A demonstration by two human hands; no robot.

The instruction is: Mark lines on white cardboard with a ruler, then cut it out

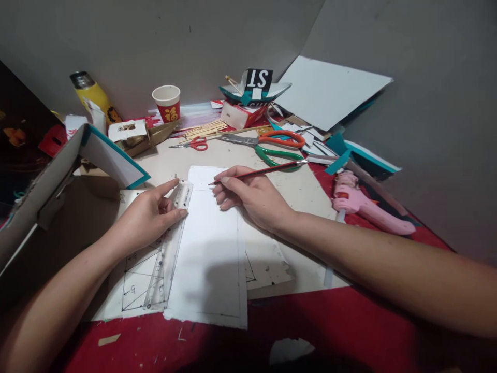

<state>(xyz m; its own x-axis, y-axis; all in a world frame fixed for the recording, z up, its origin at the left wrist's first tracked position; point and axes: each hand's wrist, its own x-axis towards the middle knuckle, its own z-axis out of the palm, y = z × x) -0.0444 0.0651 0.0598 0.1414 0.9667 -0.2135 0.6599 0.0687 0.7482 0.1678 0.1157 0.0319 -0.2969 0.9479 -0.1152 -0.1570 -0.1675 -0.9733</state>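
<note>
My right hand (252,199) grips a red-and-black pencil (267,171), its point close to the upper part of a white sheet of paper (209,248). Thin ruled lines run along the sheet's top, right side and bottom. At the sheet's left edge lies a clear plastic ruler (169,259), held by the thumb and index finger of my left hand (149,217), with its other fingers curled. Partly under the ruler is another paper with a drawn pattern (135,272) of lines and marks.
Small red scissors (198,143), large shears with orange and green handles (277,139), and a pink glue gun (359,204) lie beyond and to the right. A paper cup (167,103) and yellow bottle (93,96) stand behind. An open cardboard box (42,181) is at left.
</note>
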